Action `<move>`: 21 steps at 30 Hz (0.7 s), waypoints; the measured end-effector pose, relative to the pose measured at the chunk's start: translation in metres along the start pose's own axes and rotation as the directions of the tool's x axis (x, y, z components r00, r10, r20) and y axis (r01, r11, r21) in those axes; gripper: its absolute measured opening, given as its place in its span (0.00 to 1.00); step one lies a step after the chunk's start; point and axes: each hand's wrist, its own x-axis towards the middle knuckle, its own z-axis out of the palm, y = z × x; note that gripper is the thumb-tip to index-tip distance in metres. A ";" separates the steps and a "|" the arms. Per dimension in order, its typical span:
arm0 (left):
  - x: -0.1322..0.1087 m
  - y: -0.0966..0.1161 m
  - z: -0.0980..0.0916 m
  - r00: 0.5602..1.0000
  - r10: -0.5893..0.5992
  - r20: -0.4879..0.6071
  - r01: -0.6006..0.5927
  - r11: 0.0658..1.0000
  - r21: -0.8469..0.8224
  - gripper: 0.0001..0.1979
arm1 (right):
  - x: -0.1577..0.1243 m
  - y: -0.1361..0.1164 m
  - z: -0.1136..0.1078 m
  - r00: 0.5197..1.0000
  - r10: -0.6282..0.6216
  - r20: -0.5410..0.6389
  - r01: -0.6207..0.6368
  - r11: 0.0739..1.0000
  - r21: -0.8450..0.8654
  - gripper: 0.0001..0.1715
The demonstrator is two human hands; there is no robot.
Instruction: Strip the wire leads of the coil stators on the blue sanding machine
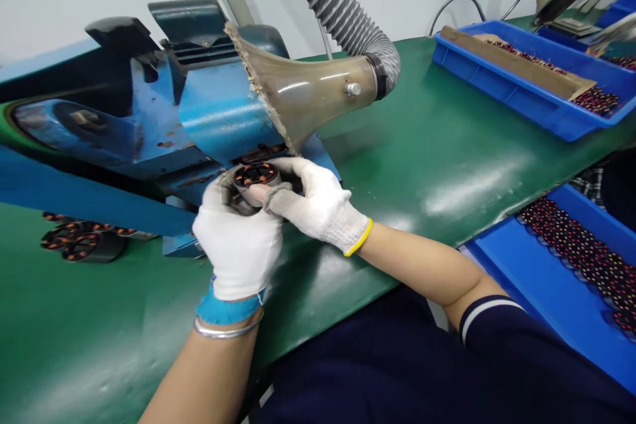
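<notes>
Both hands wear white knit gloves and hold one motor stator (257,175), a short metal cylinder with copper windings showing on its upturned end. My left hand (238,238) wraps round its left side with the fingers closed. From the right, my right hand (315,199) grips it, a bare thumb tip pressed on the near wall. The stator is right at the lower front of a blue belt machine (223,116), under the clear suction hood (308,93). Whether it touches the machine is hidden.
A grey ribbed hose (342,6) runs up from the hood. Several more stators (94,246) lie on the green table (397,165) at left, behind the machine's arm. Blue trays with many small dark parts stand at back right (511,89) and lower right (517,278).
</notes>
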 end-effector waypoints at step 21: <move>-0.004 0.002 0.004 0.986 0.137 -0.100 -0.112 0.969 0.220 0.28 | 0.004 0.041 0.004 0.978 -0.206 -0.037 0.204 0.978 -0.039 0.45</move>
